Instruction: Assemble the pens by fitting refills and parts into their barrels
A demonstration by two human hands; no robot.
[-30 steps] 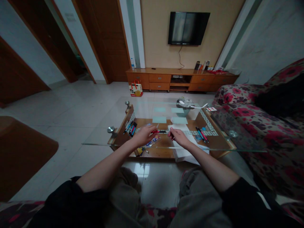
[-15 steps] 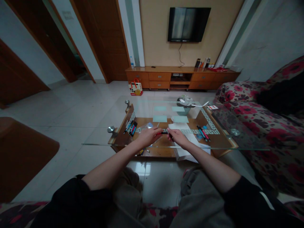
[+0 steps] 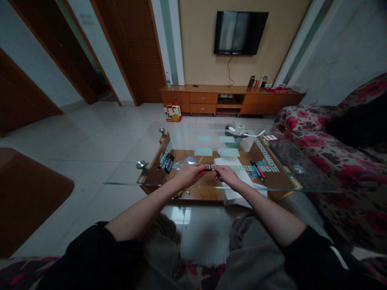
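Note:
Both of my hands are closed on one slim pen (image 3: 209, 170), dark in its middle stretch, held level above the glass table (image 3: 127, 173). My left hand (image 3: 192, 174) grips its left end, and my right hand (image 3: 225, 175) pinches the other end, partly covering it. Several pens (image 3: 168, 163) in blue, red and black lie in a group left of my left hand. On the right, a smaller group of blue, red and dark pens (image 3: 259, 170) rests on the table. White paper (image 3: 234, 163) shows beyond and below my right hand.
A basket (image 3: 234, 141) with a plastic liner is seen through the far side of the glass. A red and white card (image 3: 270, 137) lies at the far right. Metal knobs (image 3: 140, 164) stand at the table's corners. A flowered sofa (image 3: 320, 149) flanks the right side.
My hands have drawn slightly closer together, and less of the pen shows between them; its red part is now mostly covered by my left hand.

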